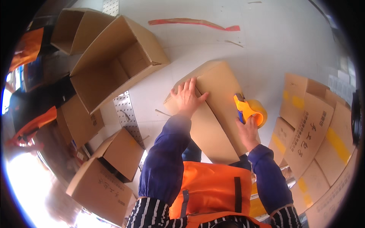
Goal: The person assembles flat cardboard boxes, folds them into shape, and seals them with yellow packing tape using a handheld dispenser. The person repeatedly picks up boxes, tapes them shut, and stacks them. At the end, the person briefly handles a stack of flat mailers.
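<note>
A brown cardboard box (212,125) lies in front of me with its two long flaps folded down, leaving a narrow dark seam between them. Flat on the flaps, with fingers spread, rests my left hand (188,95). My right hand (248,131) grips a yellow tape dispenser (247,109) with a blue handle part and a roll of tape on it. The dispenser is at the right side of the box; whether its tape touches the cardboard, I cannot tell.
An open cardboard box (122,62) stands to the left, another open box (81,30) behind it. Stacked boxes with yellow tape (309,134) fill the right. More boxes (122,154) lie lower left. A red-edged strip (196,22) lies beyond. People in orange stand at far left.
</note>
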A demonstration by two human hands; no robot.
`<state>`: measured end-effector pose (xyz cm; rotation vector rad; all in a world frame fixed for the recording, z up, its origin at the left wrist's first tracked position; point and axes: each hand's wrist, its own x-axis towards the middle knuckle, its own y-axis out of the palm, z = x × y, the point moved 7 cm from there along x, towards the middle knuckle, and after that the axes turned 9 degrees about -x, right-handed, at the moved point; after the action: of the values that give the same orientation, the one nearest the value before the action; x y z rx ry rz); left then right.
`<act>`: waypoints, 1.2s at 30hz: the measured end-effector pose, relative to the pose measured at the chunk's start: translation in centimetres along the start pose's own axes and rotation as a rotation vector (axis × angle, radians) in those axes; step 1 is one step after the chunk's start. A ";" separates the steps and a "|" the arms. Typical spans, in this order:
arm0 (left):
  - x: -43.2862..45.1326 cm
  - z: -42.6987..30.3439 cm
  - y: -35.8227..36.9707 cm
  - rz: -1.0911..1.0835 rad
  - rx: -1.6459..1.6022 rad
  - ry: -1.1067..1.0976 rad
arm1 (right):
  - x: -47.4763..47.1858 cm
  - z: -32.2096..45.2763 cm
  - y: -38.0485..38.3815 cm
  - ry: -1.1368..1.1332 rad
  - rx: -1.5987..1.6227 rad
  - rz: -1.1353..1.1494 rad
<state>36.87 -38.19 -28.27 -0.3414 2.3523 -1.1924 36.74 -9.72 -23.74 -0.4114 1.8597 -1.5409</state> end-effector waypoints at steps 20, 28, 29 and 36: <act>-0.2 0.9 0.0 -0.170 -0.139 0.279 | -1.2 5.7 -7.6 0.178 0.535 0.061; -0.4 1.0 0.2 -0.214 -0.093 0.283 | -1.8 9.2 -9.4 0.169 0.769 0.158; -0.6 0.9 0.0 -0.222 -0.084 0.279 | -1.9 9.4 -9.4 0.165 0.768 0.186; -2.2 -0.1 -5.6 -0.155 -0.499 0.395 | -1.3 10.1 -12.3 0.047 0.787 0.191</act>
<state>38.71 -40.55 -23.05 -0.4951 3.0141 -0.7694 42.25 -19.43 -12.39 0.1625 1.1380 -1.9873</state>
